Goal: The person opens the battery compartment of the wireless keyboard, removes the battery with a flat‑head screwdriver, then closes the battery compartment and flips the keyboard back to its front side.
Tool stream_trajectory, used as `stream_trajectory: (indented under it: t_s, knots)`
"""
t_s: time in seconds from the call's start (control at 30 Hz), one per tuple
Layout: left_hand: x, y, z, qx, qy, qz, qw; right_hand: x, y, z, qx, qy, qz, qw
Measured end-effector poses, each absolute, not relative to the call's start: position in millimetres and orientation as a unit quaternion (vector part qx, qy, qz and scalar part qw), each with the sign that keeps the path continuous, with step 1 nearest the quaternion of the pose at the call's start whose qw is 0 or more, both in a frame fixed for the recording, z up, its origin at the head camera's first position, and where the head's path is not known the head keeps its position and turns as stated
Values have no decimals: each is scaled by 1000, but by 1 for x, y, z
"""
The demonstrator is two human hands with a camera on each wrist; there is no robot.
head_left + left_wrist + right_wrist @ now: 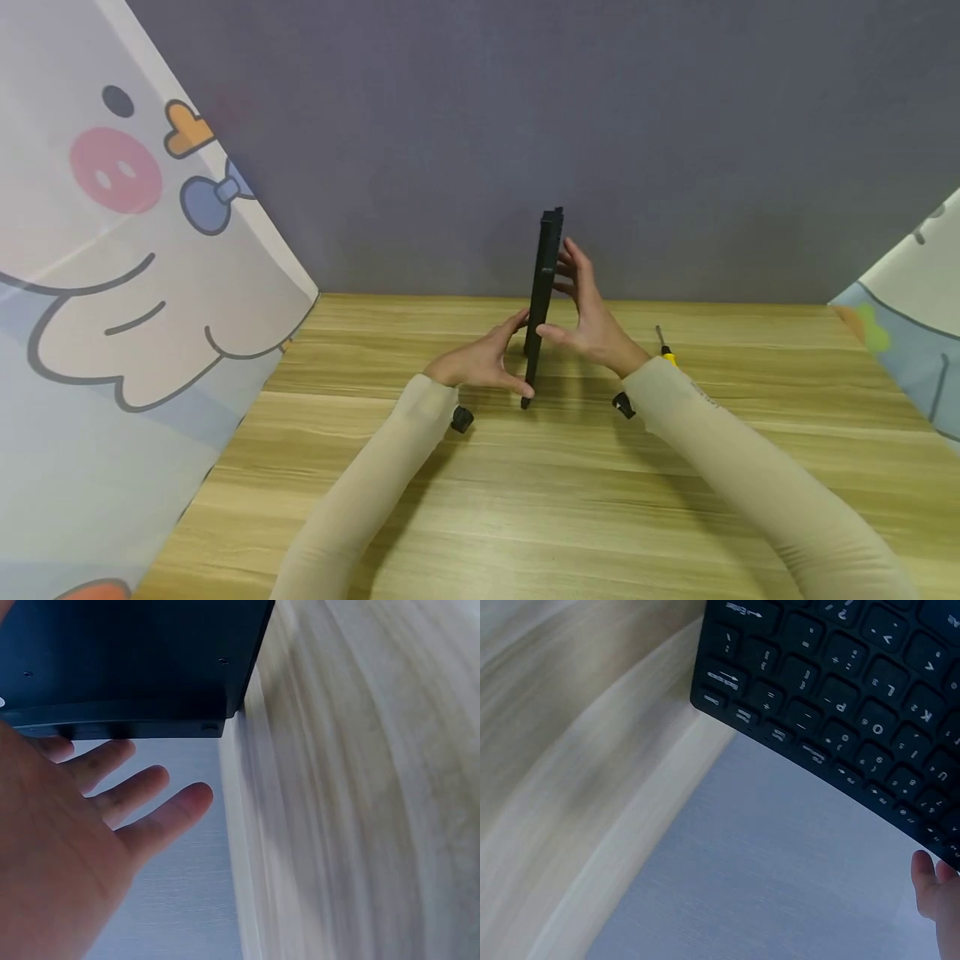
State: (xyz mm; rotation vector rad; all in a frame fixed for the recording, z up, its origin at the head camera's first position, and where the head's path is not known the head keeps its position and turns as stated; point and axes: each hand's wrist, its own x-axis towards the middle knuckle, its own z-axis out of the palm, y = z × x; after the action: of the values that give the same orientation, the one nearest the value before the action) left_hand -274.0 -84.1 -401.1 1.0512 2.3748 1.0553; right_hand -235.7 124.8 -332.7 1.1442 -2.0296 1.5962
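Note:
A thin black keyboard (543, 279) stands on end, seen nearly edge-on in the head view and leaning slightly. Its lettered keys (840, 697) show in the right wrist view. The left wrist view shows its back panel (135, 660), with small screws. My left hand (483, 358) holds the lower part, thumb on the near edge and fingers reaching around the far edge; some fingers (161, 825) extend free. Higher up, my right hand (592, 321) holds it from the key side, thumb on the near edge. The right fingertips (923, 874) meet the far edge.
On the wooden table (487, 508), a screwdriver (667, 357) with a yellow and black handle lies partly hidden behind the right sleeve. A grey wall (420, 150) rises behind the table. Cartoon-printed panels (172, 292) stand at both sides.

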Motion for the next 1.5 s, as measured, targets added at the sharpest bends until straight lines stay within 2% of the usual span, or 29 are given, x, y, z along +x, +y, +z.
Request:
stream_trajectory:
  t_s: [0.47,1.3,1.5]
  knots:
    - [-277,-77,-405,349,838,375,190,-238,139,-311,404,-707,545,198]
    - [-279,-79,-404,342,852,350,185,-238,153,-307,414,-707,545,179]
    - [-278,-85,-402,331,864,330,184,-236,154,-309,401,-714,551,160]
